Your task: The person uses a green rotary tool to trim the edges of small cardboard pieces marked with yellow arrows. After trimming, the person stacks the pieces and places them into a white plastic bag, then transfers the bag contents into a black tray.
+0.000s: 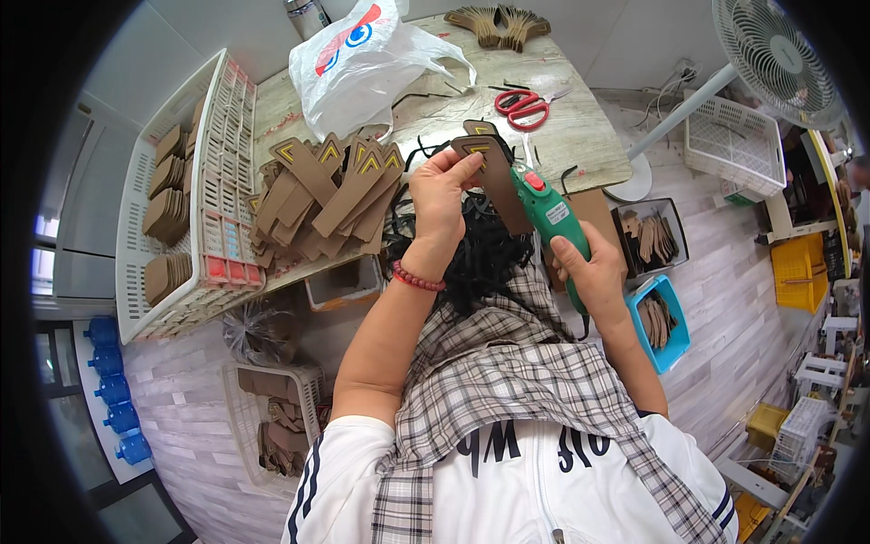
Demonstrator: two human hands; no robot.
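With the left hand (441, 186) pinching a brown cardboard piece (489, 168) and the right hand (594, 272) gripping the green heat tool (544, 208), a slipped tip could burn nearby fingers.

Table (580, 136): pile of cardboard pieces (331, 195) on its left half, basket (195, 195) of stacked pieces at its left edge, plastic bag (362, 63) behind the pile, scissors (524, 105) on the right half, further pieces (498, 25) at the far edge. Left hand (439, 195) holds a cardboard piece (485, 154) over the near edge, right hand (594, 272) just right of it with a handheld tool (548, 213) touching that piece. Floor: two bins (657, 313) of pieces right of the table, crate (276, 417) lower left, fan (779, 54) far right.
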